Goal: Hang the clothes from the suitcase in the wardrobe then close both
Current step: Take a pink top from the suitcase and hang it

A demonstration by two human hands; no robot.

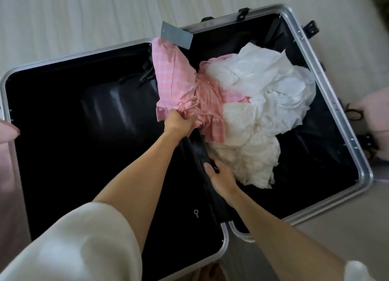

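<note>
Gripping one pink checked garment (181, 87) with your left hand (179, 122), you rested your right hand (219, 175), fingers loose, on the black divider (200, 150). One open suitcase (328, 91) held two white garments (273, 87) beside it.

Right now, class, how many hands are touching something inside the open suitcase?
2: the left hand grips the pink checked garment near the middle; the right hand rests on the black fabric divider beside the white clothes.

Left suitcase half (84, 133) bare, open access; clothes pile (263, 112) fills right half.
</note>
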